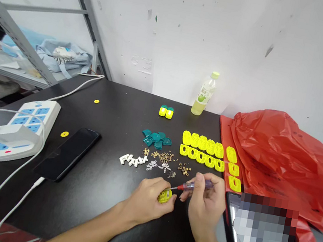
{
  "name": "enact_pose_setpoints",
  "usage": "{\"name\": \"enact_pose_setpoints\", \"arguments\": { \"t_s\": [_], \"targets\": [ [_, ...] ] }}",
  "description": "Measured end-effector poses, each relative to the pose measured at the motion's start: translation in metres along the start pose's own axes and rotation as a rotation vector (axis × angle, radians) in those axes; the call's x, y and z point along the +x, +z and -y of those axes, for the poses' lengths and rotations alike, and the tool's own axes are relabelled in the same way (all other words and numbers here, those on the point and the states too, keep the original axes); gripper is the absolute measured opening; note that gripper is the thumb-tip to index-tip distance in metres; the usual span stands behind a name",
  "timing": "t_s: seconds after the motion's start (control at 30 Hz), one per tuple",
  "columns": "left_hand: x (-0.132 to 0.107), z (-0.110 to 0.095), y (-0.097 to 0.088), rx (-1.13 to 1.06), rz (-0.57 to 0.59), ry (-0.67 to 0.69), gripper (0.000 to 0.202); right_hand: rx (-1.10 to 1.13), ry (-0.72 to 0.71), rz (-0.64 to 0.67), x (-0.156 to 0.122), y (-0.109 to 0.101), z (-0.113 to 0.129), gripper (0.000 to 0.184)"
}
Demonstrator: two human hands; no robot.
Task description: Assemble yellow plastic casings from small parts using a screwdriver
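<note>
My left hand (148,198) is closed around a small yellow plastic housing (164,196), low over the dark table. In my right hand (205,199) is a screwdriver (196,185) with a clear purplish handle and a red collar. Its metal shaft points left, and the tip reaches the top edge of the housing; whether it touches a screw I cannot tell. Just beyond my hands lie small brass pieces (166,157), white plastic parts (132,160), clear pieces (151,165) and dark green covers (155,137).
Yellow shells (203,143) stand in rows at right, beside a red plastic bag (280,158). Two yellow-green assembled pieces (166,112) and a drink bottle (204,95) are at the back. A power strip (53,112), cables and a phone (70,153) occupy the left; a tablet-like device (232,225) lies right.
</note>
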State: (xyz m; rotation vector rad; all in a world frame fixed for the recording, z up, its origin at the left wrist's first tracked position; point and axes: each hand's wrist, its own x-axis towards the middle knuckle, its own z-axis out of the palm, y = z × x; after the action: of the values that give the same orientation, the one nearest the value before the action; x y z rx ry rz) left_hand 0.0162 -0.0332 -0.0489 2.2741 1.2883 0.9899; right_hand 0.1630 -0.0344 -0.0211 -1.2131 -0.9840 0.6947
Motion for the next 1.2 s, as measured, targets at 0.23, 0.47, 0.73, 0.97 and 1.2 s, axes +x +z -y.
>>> {"name": "enact_pose_setpoints", "arguments": {
  "t_s": [0.23,0.47,0.73,0.97,1.2],
  "targets": [
    [0.0,0.001,0.003,0.0,0.026,-0.025,0.011,-0.272,-0.229,0.046,-0.002,-0.01,0.001,0.014],
    [0.003,0.002,0.0,-0.046,-0.038,-0.085,0.009,-0.054,0.001,0.066,-0.006,-0.002,0.001,0.018],
    [0.01,-0.005,-0.009,-0.332,0.053,-0.322,0.016,0.11,0.073,-0.059,-0.001,0.002,0.01,0.025],
    [0.013,-0.007,-0.014,-0.809,0.251,-0.479,0.033,0.1,0.117,0.004,0.009,-0.006,0.008,0.026],
    [0.012,-0.005,-0.009,-1.153,0.333,-0.689,0.058,0.058,0.001,-0.102,0.007,-0.005,0.012,0.021]
  ]
}}
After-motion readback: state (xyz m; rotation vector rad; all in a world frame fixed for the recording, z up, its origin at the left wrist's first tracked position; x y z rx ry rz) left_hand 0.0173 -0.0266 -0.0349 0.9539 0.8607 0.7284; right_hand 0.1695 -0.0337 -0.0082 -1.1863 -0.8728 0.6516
